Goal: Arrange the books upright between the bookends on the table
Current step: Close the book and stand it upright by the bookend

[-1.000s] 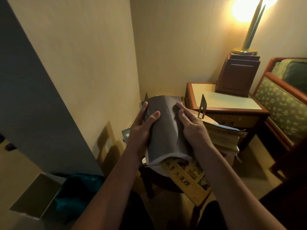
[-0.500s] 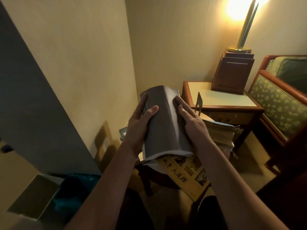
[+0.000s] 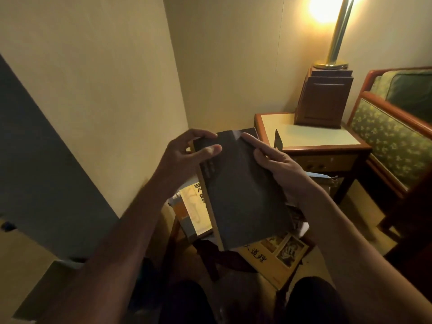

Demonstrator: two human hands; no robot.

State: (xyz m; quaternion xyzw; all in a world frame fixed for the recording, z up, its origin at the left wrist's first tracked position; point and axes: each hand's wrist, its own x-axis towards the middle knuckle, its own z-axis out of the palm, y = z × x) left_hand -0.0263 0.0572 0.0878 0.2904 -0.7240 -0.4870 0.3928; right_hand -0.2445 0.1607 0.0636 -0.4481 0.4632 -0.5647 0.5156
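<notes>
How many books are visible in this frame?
3: a dark book held in both hands, a yellow book lying below it, an orange-white book lower left. Others may be hidden.

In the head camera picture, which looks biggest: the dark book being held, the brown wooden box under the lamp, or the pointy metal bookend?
1. dark book, though it is nearest the camera, so that flatters it.
2. brown wooden box.
3. metal bookend, smallest, partly hidden behind the right hand.
</notes>
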